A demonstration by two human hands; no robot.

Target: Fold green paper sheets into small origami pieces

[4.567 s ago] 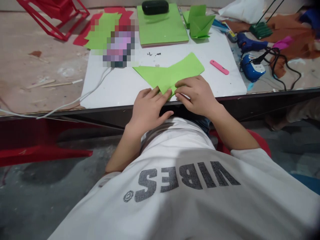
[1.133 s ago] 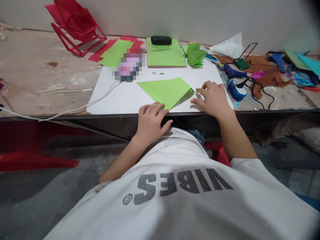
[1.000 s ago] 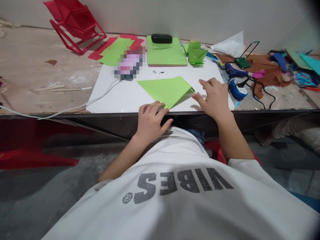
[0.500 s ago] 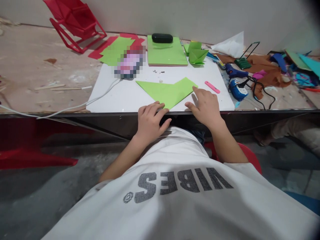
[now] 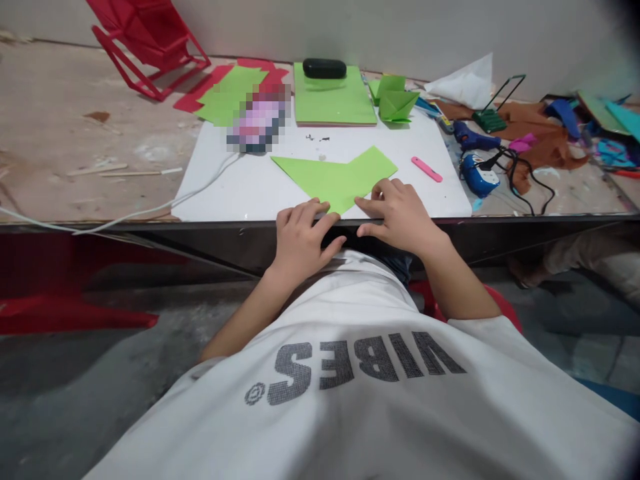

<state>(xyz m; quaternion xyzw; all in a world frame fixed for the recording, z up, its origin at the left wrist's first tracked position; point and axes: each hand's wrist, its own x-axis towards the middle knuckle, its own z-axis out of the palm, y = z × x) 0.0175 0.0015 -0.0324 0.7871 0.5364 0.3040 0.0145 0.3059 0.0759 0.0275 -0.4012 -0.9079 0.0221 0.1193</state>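
Note:
A folded light-green paper (image 5: 336,175) lies on the white board (image 5: 240,190) near the table's front edge, with a triangle to the left and a flap to the upper right. My left hand (image 5: 301,237) rests at the paper's near point, fingers stretched flat and pressing its tip. My right hand (image 5: 400,215) lies beside it on the right, fingers spread, with the fingertips on the lower edge of the right flap. Neither hand grips anything.
A pink cutter (image 5: 427,169) lies right of the paper. Behind are a green paper stack (image 5: 333,100) with a black case (image 5: 324,68), folded green pieces (image 5: 395,100), a blurred phone (image 5: 257,120), glue guns (image 5: 477,160) with cables, and a red model (image 5: 145,37).
My right hand opened the folded flap back out to the right, then drew back to the paper's near edge. My left hand stayed on the near point.

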